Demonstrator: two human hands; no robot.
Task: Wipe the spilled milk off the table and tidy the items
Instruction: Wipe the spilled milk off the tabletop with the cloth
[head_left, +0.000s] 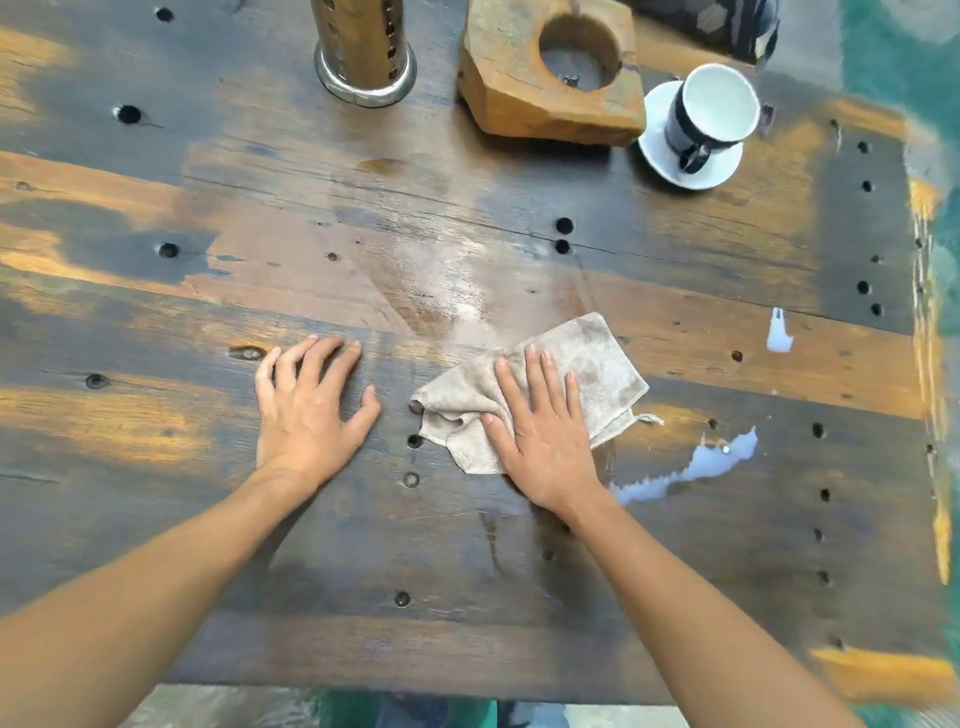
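Observation:
A crumpled beige cloth (587, 374) lies on the dark wooden table (156, 322), and my right hand (545, 436) presses flat on it with straight fingers. To its right a jagged streak of white milk (696, 467) runs across the wood, with a smaller white patch (779, 332) further up. A pale wet smear (457, 291) spreads above the cloth. My left hand (311, 405) rests on the bare table to the cloth's left, fingers spread, holding nothing. A dark cup with a white inside (711, 114) stands tilted on a white saucer (665, 156) at the back right.
A perforated metal cylinder (363, 52) stands at the back centre. Beside it sits a wooden block with a round hollow (550, 73). A dark patterned object (727, 21) lies behind the cup. The table's right edge (930, 364) borders a green floor. Several holes dot the wood.

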